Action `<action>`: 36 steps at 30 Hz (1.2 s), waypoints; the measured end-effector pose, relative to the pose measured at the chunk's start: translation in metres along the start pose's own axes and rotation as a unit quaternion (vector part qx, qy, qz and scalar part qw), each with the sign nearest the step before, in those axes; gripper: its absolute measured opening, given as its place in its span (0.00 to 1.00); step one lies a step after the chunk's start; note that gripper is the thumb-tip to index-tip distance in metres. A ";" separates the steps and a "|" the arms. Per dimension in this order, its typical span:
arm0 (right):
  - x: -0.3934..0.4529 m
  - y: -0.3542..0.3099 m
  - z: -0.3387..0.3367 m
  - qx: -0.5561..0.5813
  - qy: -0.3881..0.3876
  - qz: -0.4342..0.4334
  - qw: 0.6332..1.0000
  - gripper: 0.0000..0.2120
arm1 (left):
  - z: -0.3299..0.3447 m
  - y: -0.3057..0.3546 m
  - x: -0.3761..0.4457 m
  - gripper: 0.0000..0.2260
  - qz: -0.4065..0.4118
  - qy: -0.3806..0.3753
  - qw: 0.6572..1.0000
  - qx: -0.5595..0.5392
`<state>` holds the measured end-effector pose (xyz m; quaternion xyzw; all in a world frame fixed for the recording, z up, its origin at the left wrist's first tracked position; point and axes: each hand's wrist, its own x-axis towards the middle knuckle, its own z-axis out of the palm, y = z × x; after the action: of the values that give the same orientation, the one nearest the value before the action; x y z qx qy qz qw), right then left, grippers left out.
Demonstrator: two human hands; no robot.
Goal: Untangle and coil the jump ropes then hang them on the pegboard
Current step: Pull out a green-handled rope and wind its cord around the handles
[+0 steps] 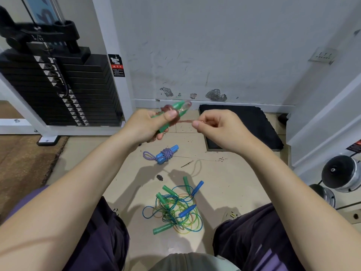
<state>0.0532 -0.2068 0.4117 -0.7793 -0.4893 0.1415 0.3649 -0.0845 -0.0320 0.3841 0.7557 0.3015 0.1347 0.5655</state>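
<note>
My left hand (145,125) grips the green handles (176,110) of a jump rope, with its reddish rope (183,121) wound around them. My right hand (212,124) pinches the loose end of that reddish rope and holds it taut to the right. On the floor below lies a coiled purple rope with blue handles (163,154). Nearer my knees sits a tangled pile of blue, green and yellow ropes (173,209) with green and blue handles. No pegboard is in view.
A black weight stack (64,89) in a white frame stands at the left. A black mat (240,126) lies by the wall. Dumbbells (340,174) rest at the right. A brown rug (21,163) covers the floor at the left. My knees flank the pile.
</note>
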 end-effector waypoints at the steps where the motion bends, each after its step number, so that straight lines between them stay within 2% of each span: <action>1: -0.001 -0.001 0.001 -0.025 0.006 -0.018 0.999 0.12 | 0.002 -0.001 0.000 0.23 -0.008 -0.020 0.999 0.028; 4: -0.002 -0.001 0.002 -0.063 0.029 -0.064 0.996 0.10 | 0.004 0.003 -0.005 0.24 -0.033 -0.126 0.986 0.105; 7: -0.003 0.002 0.002 -0.060 0.014 -0.083 0.995 0.05 | 0.003 0.006 -0.008 0.27 -0.036 -0.233 0.960 0.154; 10: -0.003 0.003 0.007 0.014 -0.026 -0.063 0.998 0.06 | 0.006 0.005 -0.012 0.25 -0.045 -0.304 0.937 0.163; 13: -0.003 0.006 0.009 0.103 -0.072 -0.022 0.992 0.05 | 0.006 0.005 -0.014 0.23 -0.025 -0.327 0.935 0.137; 15: -0.002 0.008 0.008 0.162 -0.086 -0.002 0.983 0.05 | 0.006 0.005 -0.015 0.22 -0.004 -0.324 0.939 0.115; 18: -0.002 0.010 0.007 0.218 -0.095 0.005 0.971 0.07 | 0.008 0.005 -0.016 0.28 0.013 -0.304 0.945 0.116; 21: -0.002 0.009 0.007 0.222 -0.084 -0.001 0.971 0.05 | 0.011 0.004 -0.015 0.19 0.031 -0.265 0.957 0.112; 26: 0.001 0.008 0.009 0.243 -0.047 0.017 0.969 0.03 | 0.013 0.005 -0.015 0.16 0.053 -0.200 0.975 0.078; 28: 0.001 0.008 0.011 0.288 -0.048 0.036 0.956 0.02 | 0.014 0.005 -0.014 0.15 0.060 -0.161 0.984 0.045; 30: 0.002 0.008 0.011 0.363 -0.059 0.056 0.928 0.05 | 0.013 0.005 -0.012 0.15 0.072 -0.123 0.990 0.015; 32: 0.003 0.008 0.012 0.420 -0.077 0.061 0.902 0.08 | 0.014 0.004 -0.011 0.15 0.087 -0.099 0.991 -0.010; 33: 0.004 0.008 0.012 0.435 -0.081 0.058 0.895 0.06 | 0.015 0.004 -0.011 0.17 0.090 -0.089 0.992 -0.022; 36: 0.006 0.009 0.014 0.446 -0.085 0.054 0.889 0.07 | 0.019 0.004 -0.012 0.24 0.091 -0.061 0.993 -0.037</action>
<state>0.0539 -0.1984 0.3966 -0.5444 -0.3608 0.4304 0.6230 -0.0822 -0.0542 0.3829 0.7657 0.1913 0.1504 0.5954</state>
